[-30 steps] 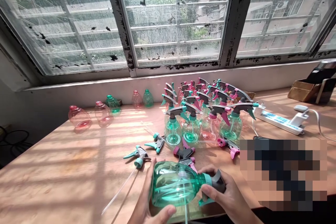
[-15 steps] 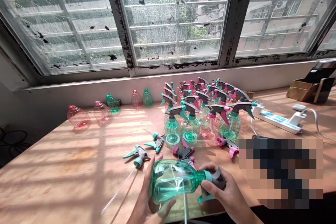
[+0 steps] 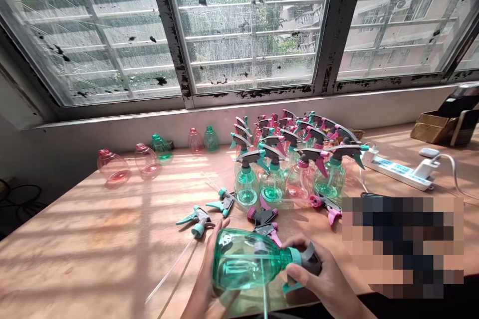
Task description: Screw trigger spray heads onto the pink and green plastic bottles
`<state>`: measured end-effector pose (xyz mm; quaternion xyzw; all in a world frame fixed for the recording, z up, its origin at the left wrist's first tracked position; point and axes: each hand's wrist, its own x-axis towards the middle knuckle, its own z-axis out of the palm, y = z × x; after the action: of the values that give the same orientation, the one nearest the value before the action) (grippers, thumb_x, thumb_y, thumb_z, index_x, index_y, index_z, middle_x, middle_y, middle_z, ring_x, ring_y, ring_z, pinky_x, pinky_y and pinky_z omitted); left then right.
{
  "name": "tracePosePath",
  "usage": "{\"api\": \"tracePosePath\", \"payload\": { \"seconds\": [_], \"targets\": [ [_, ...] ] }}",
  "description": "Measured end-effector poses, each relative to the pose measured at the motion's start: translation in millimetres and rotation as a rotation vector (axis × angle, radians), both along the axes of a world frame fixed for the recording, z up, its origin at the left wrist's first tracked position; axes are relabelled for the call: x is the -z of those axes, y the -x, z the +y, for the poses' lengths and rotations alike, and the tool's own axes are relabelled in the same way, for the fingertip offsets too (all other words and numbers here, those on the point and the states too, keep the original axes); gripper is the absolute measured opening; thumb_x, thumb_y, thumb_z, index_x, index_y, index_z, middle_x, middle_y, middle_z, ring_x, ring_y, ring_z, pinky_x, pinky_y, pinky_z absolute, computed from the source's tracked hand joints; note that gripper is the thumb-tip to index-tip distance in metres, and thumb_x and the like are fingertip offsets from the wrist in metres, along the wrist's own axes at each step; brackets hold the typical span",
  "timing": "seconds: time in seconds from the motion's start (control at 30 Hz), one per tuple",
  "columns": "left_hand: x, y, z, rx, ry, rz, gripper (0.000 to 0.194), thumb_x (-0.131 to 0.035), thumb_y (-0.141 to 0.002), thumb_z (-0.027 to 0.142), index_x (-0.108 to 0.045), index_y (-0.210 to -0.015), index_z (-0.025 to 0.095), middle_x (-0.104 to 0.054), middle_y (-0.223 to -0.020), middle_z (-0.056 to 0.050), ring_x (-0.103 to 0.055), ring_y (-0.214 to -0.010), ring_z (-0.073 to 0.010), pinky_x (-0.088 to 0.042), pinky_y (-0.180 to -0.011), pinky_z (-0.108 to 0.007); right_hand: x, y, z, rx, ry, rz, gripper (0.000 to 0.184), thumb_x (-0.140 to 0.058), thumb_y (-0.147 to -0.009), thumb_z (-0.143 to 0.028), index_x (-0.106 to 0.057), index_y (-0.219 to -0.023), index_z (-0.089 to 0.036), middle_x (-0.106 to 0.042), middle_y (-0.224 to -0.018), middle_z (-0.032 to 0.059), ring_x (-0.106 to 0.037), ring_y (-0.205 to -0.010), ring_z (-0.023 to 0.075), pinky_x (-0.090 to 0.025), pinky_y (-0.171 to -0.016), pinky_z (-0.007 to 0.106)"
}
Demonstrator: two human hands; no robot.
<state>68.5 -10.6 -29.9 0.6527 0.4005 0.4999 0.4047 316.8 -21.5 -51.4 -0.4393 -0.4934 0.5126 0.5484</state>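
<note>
A clear green spray bottle (image 3: 241, 266) lies on its side in the air over the table's near edge, its neck pointing right. Around its base and underside wraps my left hand (image 3: 205, 279), seen partly through the plastic. At the neck my right hand (image 3: 324, 274) grips the grey and teal spray head (image 3: 310, 260), whose teal trigger points down. A straw shows inside the bottle. Just beyond lie loose trigger heads: a teal one (image 3: 198, 222), another teal one (image 3: 223, 203), a pink and grey one (image 3: 262, 215) and a further pink one (image 3: 327, 208).
Several spray bottles with heads fitted (image 3: 271, 182) stand grouped behind. Headless bottles (image 3: 146, 163) stand along the back left. A white power strip (image 3: 398, 172) with a cable and a cardboard box (image 3: 426, 127) lie at the right. A blurred patch (image 3: 407, 244) hides the right front.
The bottle has tilted a little, its base shifting slightly left. The left fingers that showed below it have moved behind the plastic. My right hand stays on the spray head.
</note>
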Motion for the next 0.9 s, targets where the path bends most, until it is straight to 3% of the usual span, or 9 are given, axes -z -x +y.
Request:
{"api": "tracePosePath", "payload": {
  "seconds": [0.17, 0.23, 0.37, 0.57, 0.73, 0.8, 0.9],
  "targets": [
    [3.9, 2, 2, 0.111, 0.123, -0.117, 0.088, -0.08, -0.088, 0.046, -0.031, -0.161, 0.049, -0.037, -0.171, -0.002, -0.038, -0.156, -0.0344, -0.043, -0.122, -0.041, -0.4, 2, 0, 0.054, -0.008, 0.073, 0.043, -0.085, -0.082, -0.052, -0.07, -0.102, -0.018, -0.065, -0.066, -0.002, -0.064, -0.057, 0.0156, -0.057, -0.058, 0.026],
    [5.3, 5, 2, 0.167, 0.139, -0.138, 0.095, -0.084, -0.085, 0.043, -0.029, -0.161, 0.051, -0.034, -0.173, 0.0, -0.036, -0.157, -0.0341, -0.042, -0.123, -0.04, -1.0, 2, 0, 0.069, 0.001, 0.114, 0.043, -0.086, -0.081, -0.052, -0.07, -0.102, -0.017, -0.067, -0.066, -0.001, -0.066, -0.058, 0.0166, -0.06, -0.059, 0.028],
    [5.9, 7, 2, 0.234, 0.12, -0.168, 0.091, -0.082, -0.088, 0.041, -0.029, -0.162, 0.05, -0.031, -0.174, 0.0, -0.033, -0.158, -0.0339, -0.038, -0.125, -0.042, -1.7, 3, -1, 0.086, 0.014, 0.165, 0.044, -0.088, -0.08, -0.051, -0.069, -0.103, -0.018, -0.067, -0.066, -0.0012, -0.067, -0.058, 0.0174, -0.063, -0.06, 0.03],
    [3.6, 2, -2, 0.232, 0.181, -0.128, 0.085, -0.075, -0.095, 0.036, -0.027, -0.164, 0.043, -0.031, -0.174, -0.006, -0.037, -0.156, -0.0346, -0.049, -0.116, -0.037, -2.2, 2, 0, 0.043, -0.001, 0.099, 0.041, -0.086, -0.082, -0.05, -0.069, -0.102, -0.019, -0.068, -0.065, -0.0019, -0.07, -0.058, 0.0177, -0.057, -0.059, 0.026],
    [5.1, 7, -2, 0.135, 0.104, -0.139, 0.109, -0.083, -0.081, 0.055, -0.017, -0.167, 0.042, -0.027, -0.176, -0.006, -0.025, -0.16, -0.0394, -0.037, -0.125, -0.049, -0.9, 0, 0, -0.049, 0.029, 0.011, 0.041, -0.087, -0.08, -0.05, -0.07, -0.102, -0.02, -0.07, -0.071, -0.0006, -0.07, -0.062, 0.0181, -0.054, -0.06, 0.026],
    [3.4, 10, -1, 0.127, 0.069, -0.089, 0.103, -0.078, -0.084, 0.06, -0.019, -0.167, 0.04, -0.031, -0.174, -0.006, -0.022, -0.161, -0.039, -0.029, -0.128, -0.052, -1.0, -1, -1, -0.059, 0.029, -0.016, 0.042, -0.087, -0.08, -0.05, -0.07, -0.103, -0.02, -0.07, -0.072, -0.0006, -0.07, -0.063, 0.018, -0.053, -0.061, 0.026],
    [3.5, 9, 1, 0.128, 0.072, 0.013, 0.086, -0.076, -0.091, 0.046, -0.031, -0.164, 0.041, -0.032, -0.174, -0.005, -0.027, -0.16, -0.0375, -0.028, -0.129, -0.052, -1.9, -1, -1, -0.063, 0.046, 0.006, 0.042, -0.087, -0.08, -0.05, -0.07, -0.102, -0.02, -0.07, -0.069, -0.0007, -0.07, -0.062, 0.0184, -0.054, -0.061, 0.026]
  ]
}}
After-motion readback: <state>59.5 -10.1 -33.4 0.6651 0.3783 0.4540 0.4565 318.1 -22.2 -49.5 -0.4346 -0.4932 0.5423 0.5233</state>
